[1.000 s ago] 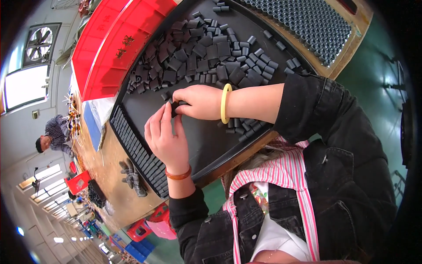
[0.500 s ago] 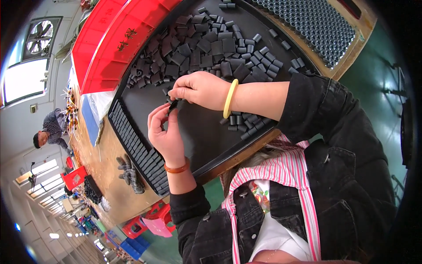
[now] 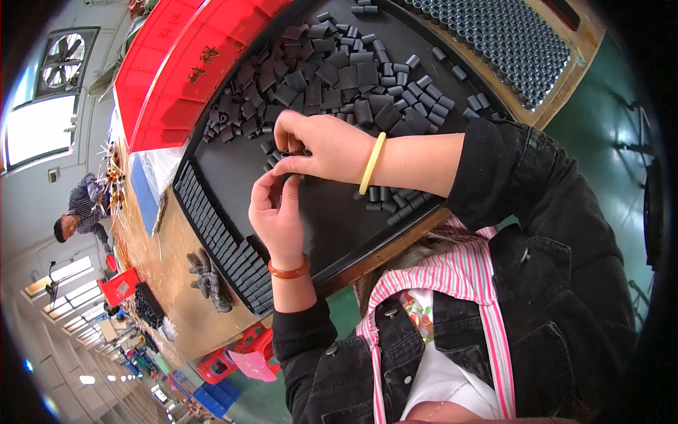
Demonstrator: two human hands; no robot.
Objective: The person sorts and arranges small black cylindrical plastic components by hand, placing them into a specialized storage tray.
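A large black tray [image 3: 332, 226] lies on a wooden table [image 3: 176, 304]. A heap of small black block-shaped parts [image 3: 332, 78] fills its far half. A neat row of the same parts [image 3: 219, 237] lines its left rim. My right hand [image 3: 328, 145], with a yellow bangle on the wrist, reaches in from the right and pinches a few black parts [image 3: 286, 152] at the edge of the heap. My left hand [image 3: 277, 215], wearing an orange bracelet, comes up from below. Its fingertips meet the right hand's fingers on those same parts.
Red crates [image 3: 176, 63] stand beyond the tray on the left. A tray of grey cylinders [image 3: 501, 35] sits at the top right. A small pile of black parts [image 3: 206, 279] lies on the wood. Another person [image 3: 78, 212] works far left. Green floor [image 3: 607, 120] shows on the right.
Both hands have shifted a little towards the heap. My right hand's fingers have curled down from lying flat and now pinch parts against the left fingertips.
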